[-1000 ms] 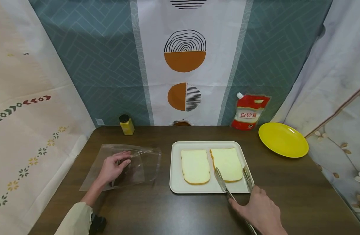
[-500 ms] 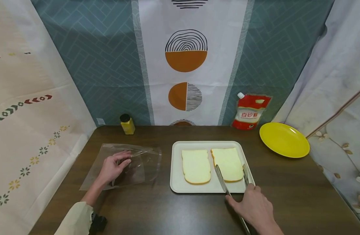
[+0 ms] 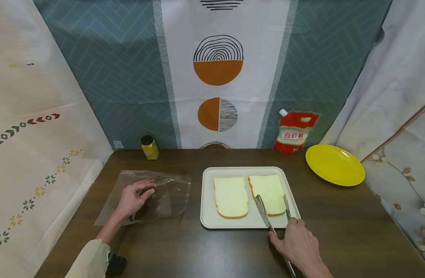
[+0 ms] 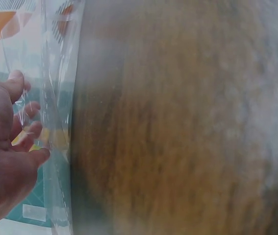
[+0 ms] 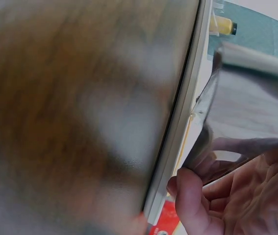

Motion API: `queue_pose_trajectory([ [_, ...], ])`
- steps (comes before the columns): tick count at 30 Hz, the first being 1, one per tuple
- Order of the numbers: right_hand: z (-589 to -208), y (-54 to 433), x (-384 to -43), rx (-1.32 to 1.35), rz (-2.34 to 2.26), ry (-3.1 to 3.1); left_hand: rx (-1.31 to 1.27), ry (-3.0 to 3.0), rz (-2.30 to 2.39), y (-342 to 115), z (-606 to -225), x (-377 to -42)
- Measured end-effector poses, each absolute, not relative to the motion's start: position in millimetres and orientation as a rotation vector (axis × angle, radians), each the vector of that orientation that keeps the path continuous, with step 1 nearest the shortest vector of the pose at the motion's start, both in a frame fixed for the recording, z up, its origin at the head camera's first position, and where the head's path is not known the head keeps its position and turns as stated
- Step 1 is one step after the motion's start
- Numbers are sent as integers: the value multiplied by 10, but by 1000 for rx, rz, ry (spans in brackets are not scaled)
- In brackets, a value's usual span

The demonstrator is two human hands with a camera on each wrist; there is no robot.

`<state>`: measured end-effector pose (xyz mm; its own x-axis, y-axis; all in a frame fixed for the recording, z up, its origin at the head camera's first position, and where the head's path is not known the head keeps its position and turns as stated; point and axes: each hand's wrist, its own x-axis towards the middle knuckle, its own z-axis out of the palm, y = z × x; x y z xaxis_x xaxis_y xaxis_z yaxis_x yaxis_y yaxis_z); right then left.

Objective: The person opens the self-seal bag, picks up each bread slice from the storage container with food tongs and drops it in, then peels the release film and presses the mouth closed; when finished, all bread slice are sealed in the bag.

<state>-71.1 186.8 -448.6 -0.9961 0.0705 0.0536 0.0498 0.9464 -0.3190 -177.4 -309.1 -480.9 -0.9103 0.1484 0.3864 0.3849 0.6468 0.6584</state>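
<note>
In the head view my right hand (image 3: 298, 244) grips metal tongs (image 3: 264, 214), whose two arms come in from the near side and stand on either side of the right bread slice (image 3: 268, 193). Another bread slice (image 3: 231, 197) lies to its left on the same white tray (image 3: 207, 220). The right wrist view shows the tongs' shiny metal (image 5: 256, 107) close up, with thumb and fingers on it. Over at the left, my left hand (image 3: 132, 199) holds a clear plastic bag (image 3: 112, 200) flat on the table. In the left wrist view the film (image 4: 55, 122) runs along its curled fingers.
A yellow bottle (image 3: 150, 150) with a black cap stands at the back left of the dark wooden table (image 3: 198, 255). At the back right are a red sugar pouch (image 3: 294, 133) and a yellow plate (image 3: 335, 165). Patterned cloths (image 3: 282, 58) hang behind.
The tongs' arms have drawn closer together around the right bread slice, and my right hand has shifted slightly left. My left hand and the bag stay where they were.
</note>
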Motion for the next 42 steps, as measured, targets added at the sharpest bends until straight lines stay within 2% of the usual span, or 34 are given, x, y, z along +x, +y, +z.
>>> queue_pose_trajectory([
  [28,-4501,2106,-679,38,444,-2970,-423,-2570,-1132,-3089,-4811,-1767],
  [42,-4422,2062,-802,363,383,-2673,-402,-2597,-1137,-3091,-4784,-1743],
])
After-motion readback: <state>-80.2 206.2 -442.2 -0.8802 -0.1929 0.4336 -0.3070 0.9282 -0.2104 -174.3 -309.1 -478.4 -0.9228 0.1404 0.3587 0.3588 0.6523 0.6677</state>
